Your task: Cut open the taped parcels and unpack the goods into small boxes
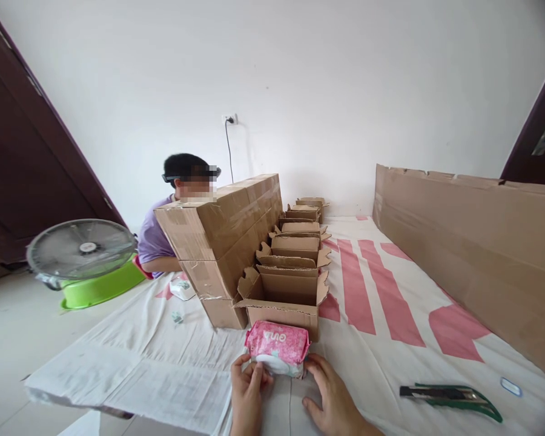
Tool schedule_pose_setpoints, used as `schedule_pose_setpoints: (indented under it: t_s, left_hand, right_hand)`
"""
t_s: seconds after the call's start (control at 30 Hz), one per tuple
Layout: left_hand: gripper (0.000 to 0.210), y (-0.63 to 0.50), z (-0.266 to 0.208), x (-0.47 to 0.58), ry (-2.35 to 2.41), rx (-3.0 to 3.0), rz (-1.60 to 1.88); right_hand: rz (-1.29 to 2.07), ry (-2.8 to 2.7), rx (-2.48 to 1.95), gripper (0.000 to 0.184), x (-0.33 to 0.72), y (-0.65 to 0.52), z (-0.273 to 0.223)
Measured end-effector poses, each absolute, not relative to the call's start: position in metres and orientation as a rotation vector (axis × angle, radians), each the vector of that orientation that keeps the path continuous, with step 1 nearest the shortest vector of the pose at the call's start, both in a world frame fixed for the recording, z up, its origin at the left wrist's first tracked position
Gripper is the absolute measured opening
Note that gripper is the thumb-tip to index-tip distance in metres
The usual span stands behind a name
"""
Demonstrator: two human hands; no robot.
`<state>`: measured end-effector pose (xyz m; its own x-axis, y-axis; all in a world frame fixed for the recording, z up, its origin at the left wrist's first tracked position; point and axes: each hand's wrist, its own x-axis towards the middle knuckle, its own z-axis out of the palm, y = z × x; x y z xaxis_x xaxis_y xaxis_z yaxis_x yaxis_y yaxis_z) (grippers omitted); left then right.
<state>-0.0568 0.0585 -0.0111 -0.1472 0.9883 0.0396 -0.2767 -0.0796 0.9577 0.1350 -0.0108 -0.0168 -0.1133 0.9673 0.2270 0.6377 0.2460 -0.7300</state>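
A pink and white pack of wet wipes (279, 342) is in front of me, right against the near side of the closest open carton. At its left end my left hand (249, 390) grips it with bent fingers, thumb along the near edge. My right hand (329, 393) presses its fingertips to the right end, its thumb held apart, so the pack sits between both hands. The closest open carton (284, 315) has its flaps raised, and more open cartons (295, 245) run behind it in a row.
Taped boxes (227, 227) stand stacked left of the row, with a person in a purple top (158, 236) behind them. A green utility knife (449, 399) lies on the cloth-covered table (372, 369) at right. A long cardboard panel (467, 242) borders the right. A fan (84, 248) stands left.
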Motion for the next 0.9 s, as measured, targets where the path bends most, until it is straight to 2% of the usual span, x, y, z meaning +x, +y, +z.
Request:
schedule_pose_setpoints:
  t_s: [0.9]
  left_hand:
    - [0.058,0.0614,-0.0174,-0.0577,1.050,0.955,1.475]
  right_hand:
    - [0.675,-1.839,-1.512,0.067,0.1346,-0.0073,-0.0088]
